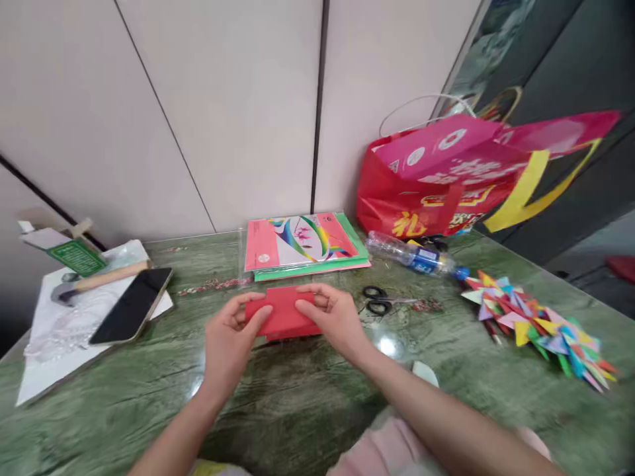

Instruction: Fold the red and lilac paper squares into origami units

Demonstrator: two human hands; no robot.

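Note:
Folded red paper (282, 312) is held up between my two hands, over the middle of the green table. My left hand (231, 337) pinches its left end, thumb in front and fingers behind. At the other end my right hand (340, 320) grips it the same way, thumb across the front. Parts of the paper behind the fingers are hidden. Black-handled scissors (380, 301) lie just right of my right hand. Behind the paper is a packet of coloured paper (300, 241) in a clear sleeve.
Along the right are a plastic bottle (417, 256), many-coloured folded paper pieces (540, 324) and a red gift bag (436, 175). To the left, a phone (133, 305), a wooden-handled tool (106, 276) and a green-and-white box (74, 251) rest by white sheets (37, 377). A wall panel (238, 112) stands behind.

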